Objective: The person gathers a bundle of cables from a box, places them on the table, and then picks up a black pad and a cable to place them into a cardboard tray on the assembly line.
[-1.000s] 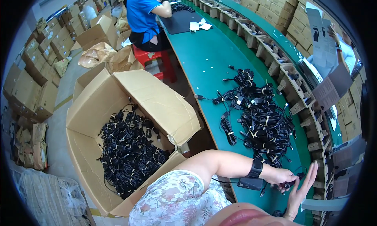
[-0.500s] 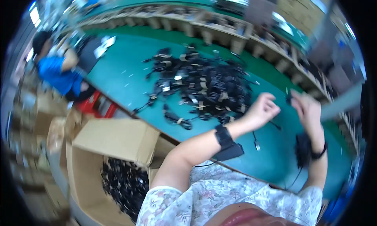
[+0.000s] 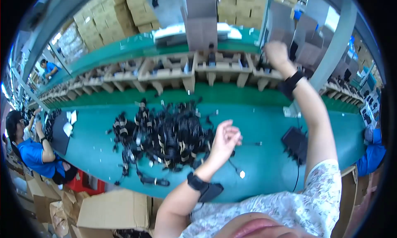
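My left hand (image 3: 225, 140) hovers above the green workbench, just right of a heap of black bundled cables (image 3: 173, 134). Its fingers are loosely curled and apart, with nothing visible in them. My right arm is stretched far forward. Its hand (image 3: 276, 54) is over a cardboard tray (image 3: 264, 77) in the raised row, fingers bent down toward dark items there. Blur and the tray hide the fingertips, so I cannot see whether they hold anything. Each wrist wears a black band; the left one carries a black box (image 3: 211, 192).
A black box-shaped device (image 3: 295, 143) with a cord lies on the workbench (image 3: 264, 171) at right. Cardboard trays (image 3: 165, 74) line the far ledge beside a metal post (image 3: 337, 43). An open carton (image 3: 113, 209) stands at lower left. A person in blue (image 3: 35, 155) sits at left.
My view has turned toward the far ledge. My right hand, with a small black piece at its fingers before, has reached forward to the tray. The left hand remains beside the cable heap.
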Action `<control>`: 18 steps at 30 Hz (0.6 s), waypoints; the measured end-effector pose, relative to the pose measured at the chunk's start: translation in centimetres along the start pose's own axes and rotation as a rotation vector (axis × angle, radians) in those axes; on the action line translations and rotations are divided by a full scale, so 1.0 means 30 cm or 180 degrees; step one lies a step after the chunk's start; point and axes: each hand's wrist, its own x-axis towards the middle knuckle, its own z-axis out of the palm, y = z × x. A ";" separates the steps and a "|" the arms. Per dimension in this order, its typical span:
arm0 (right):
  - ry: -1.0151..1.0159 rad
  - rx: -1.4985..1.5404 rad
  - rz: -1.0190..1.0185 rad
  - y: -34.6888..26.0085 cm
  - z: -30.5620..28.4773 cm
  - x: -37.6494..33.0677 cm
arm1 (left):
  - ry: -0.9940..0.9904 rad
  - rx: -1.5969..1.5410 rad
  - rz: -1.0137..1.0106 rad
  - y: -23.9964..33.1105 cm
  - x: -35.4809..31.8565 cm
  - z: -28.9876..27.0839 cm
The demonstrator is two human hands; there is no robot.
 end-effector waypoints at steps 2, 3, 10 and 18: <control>-0.0202 -0.0391 0.0025 -0.037 0.082 0.011 | 0.0003 -0.0074 -0.0057 -0.011 -0.012 0.002; -0.0390 -0.0341 -0.0039 -0.087 0.102 0.005 | 0.0022 -0.0035 -0.0090 -0.007 -0.024 -0.007; -0.1162 0.0445 0.0674 -0.214 0.216 0.044 | -0.0011 0.0036 -0.0120 0.013 -0.028 0.007; -0.1246 0.1259 0.1047 -0.184 0.383 0.032 | 0.0062 0.0132 -0.0146 0.015 -0.001 0.000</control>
